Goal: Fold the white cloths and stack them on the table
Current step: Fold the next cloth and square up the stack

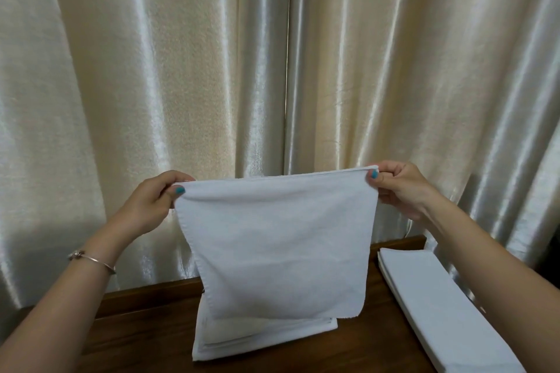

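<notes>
Left hand (151, 200) and right hand (400, 188) each pinched 1 top corner | white cloth (278, 248) hung mid-frame, top edge level | pile (263, 339) directly beneath, folded stack (445, 312) lower right

No text, label, brand or number can be read anywhere — the surfaces in view are all plain.

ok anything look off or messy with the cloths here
Nothing stands out. Both hands, left hand and right hand, hold the white terry cloth up by its top corners. The flat pile of white cloths and the folded stack lie tidy on the dark wooden table.
</notes>
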`<state>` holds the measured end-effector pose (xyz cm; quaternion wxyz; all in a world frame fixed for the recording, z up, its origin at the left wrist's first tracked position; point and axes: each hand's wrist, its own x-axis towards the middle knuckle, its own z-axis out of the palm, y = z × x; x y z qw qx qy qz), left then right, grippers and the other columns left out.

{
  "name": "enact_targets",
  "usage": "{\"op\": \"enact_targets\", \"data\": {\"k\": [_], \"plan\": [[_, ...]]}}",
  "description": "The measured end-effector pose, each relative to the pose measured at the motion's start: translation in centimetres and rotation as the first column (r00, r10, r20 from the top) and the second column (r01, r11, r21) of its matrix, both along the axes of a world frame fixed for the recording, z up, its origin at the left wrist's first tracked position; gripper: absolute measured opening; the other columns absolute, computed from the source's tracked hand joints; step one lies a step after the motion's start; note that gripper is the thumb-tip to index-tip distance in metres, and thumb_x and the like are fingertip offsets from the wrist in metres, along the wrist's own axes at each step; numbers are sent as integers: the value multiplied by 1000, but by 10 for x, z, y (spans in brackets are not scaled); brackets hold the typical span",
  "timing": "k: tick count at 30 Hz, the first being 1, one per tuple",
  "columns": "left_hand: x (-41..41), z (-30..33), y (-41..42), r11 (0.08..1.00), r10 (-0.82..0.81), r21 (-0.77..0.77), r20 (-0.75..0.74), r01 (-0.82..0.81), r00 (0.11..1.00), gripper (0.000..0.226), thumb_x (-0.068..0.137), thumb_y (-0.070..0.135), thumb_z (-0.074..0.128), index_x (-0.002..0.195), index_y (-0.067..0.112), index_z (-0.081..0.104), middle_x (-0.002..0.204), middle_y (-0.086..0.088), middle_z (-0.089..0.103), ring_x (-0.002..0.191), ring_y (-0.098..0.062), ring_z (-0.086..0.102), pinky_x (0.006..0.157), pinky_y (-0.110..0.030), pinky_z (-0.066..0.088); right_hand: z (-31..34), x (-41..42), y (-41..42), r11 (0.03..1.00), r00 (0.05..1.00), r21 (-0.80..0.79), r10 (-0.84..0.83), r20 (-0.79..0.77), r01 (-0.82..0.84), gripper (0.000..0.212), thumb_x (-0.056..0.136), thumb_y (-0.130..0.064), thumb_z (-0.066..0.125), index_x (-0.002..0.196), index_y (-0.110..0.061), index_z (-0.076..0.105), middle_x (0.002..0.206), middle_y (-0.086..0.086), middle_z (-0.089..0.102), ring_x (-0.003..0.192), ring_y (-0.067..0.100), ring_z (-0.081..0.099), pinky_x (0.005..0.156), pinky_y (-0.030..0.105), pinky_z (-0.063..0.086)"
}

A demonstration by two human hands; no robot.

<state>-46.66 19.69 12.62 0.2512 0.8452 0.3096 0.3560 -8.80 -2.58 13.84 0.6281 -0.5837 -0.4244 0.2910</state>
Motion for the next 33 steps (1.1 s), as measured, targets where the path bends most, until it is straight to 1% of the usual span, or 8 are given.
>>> {"op": "enact_targets", "data": {"k": [6,9,11,14,19,24,26,33], "plan": [[8,1,-2,994,5,-112,-30,-8,1000,34,97,7,44,88,35,62,95,0,67,90,-20,65,66,-25,54,-7,3,-4,997,993,-44,55,-104,-60,39,50,-30,90,75,-8,69,72,6,69,67,18,63,57,26,54],[18,-7,-2,977,23,-210,-67,-37,997,25,97,8,46,87,23,65,84,-10,69,79,-25,66,63,-27,54,-16,1,4,973,981,-216,-115,-158,79,10,79,-4,72,79,-5,61,73,7,70,71,19,65,53,24,55],[25,-17,-1,954,22,-294,-138,-62,990,25,96,10,47,86,14,70,77,-18,69,68,-29,64,62,-35,53,-27,0,16,906,955,-349,-285,-87,238,13,80,-4,73,89,-2,64,83,12,70,73,20,65,55,27,53],[43,-26,-7,900,41,-423,-168,-110,985,31,94,7,50,69,-2,65,58,-14,55,55,-21,48,54,-27,41,-41,-6,35,767,841,-403,-541,11,499,24,75,-11,80,92,-1,65,89,13,68,80,26,64,66,35,56],[98,-14,-45,837,108,-546,85,-45,990,30,92,9,53,66,-2,63,46,-4,52,33,-7,47,42,-18,45,-45,-44,52,703,723,-173,-681,118,690,17,74,-24,80,73,-14,66,78,5,68,77,26,66,74,33,55],[137,-2,-78,926,37,-376,198,41,979,17,84,17,48,77,13,62,71,-12,57,62,-21,52,62,-33,48,-34,-89,70,823,818,16,-566,103,567,14,73,-23,81,73,-22,67,69,-8,68,66,6,64,62,18,49],[137,-1,-75,975,109,-210,155,-75,982,21,93,13,43,96,15,64,90,-2,62,71,-6,54,60,-14,43,-29,-84,68,822,810,56,-568,146,566,10,76,-25,77,77,-24,67,76,-6,71,74,11,68,68,24,52],[94,0,-27,930,347,55,205,-365,915,24,88,-2,37,103,11,52,97,-3,56,86,-20,51,70,-30,37,-10,-38,18,705,510,245,-670,540,666,15,100,-25,39,108,-13,44,81,2,55,69,24,50,54,31,32]]}}
